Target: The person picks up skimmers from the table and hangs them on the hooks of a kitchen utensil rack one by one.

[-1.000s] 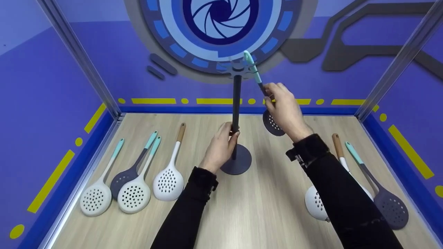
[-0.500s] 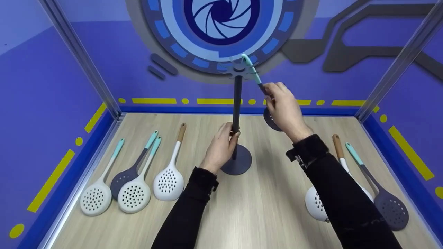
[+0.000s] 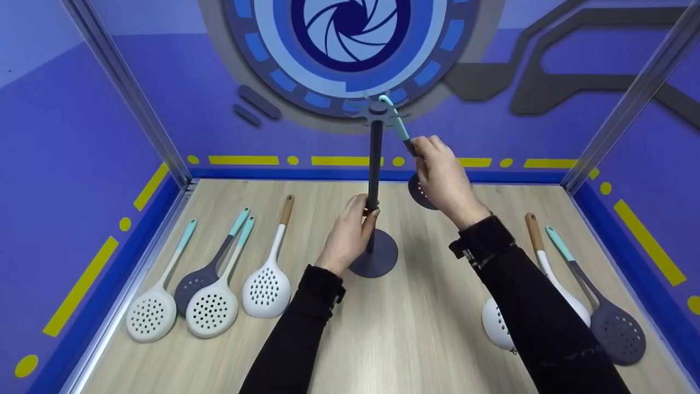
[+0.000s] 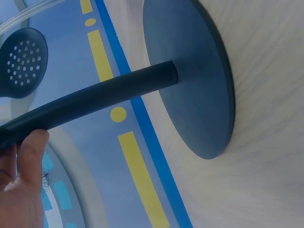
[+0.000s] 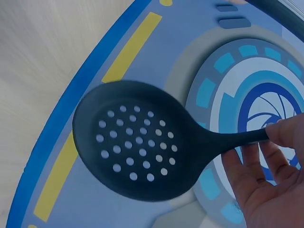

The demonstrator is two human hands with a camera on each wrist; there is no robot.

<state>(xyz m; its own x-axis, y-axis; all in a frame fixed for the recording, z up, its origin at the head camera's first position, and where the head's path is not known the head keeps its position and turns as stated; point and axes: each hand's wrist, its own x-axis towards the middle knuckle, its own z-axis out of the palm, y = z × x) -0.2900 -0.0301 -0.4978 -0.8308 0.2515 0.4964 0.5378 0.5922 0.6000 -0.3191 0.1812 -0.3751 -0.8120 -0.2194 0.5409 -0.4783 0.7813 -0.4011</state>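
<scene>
A dark utensil stand [image 3: 375, 164] with a round base and a ring of hooks at its top stands upright on the table. My left hand [image 3: 345, 234] grips its pole a little above the base. My right hand [image 3: 445, 178] pinches the dark shaft of a skimmer [image 5: 133, 142], whose mint handle [image 3: 401, 128] points up beside the hooks. In the head view the handle's tip overlaps the hook ring; whether it hangs on a hook I cannot tell. The skimmer's perforated head hangs below my right hand, partly hidden by it, but shows whole in the right wrist view.
Several skimmers lie on the left of the table, including a white one with a wooden handle [image 3: 267, 290]. On the right, a dark skimmer [image 3: 618, 331] and white utensils [image 3: 497, 323] lie partly under my right forearm. Printed blue panels [image 3: 262, 71] wall the table in.
My right hand has moved slightly left and the skimmer has come down, so its handle tip is lower at the hook ring. My left hand keeps its place on the pole.
</scene>
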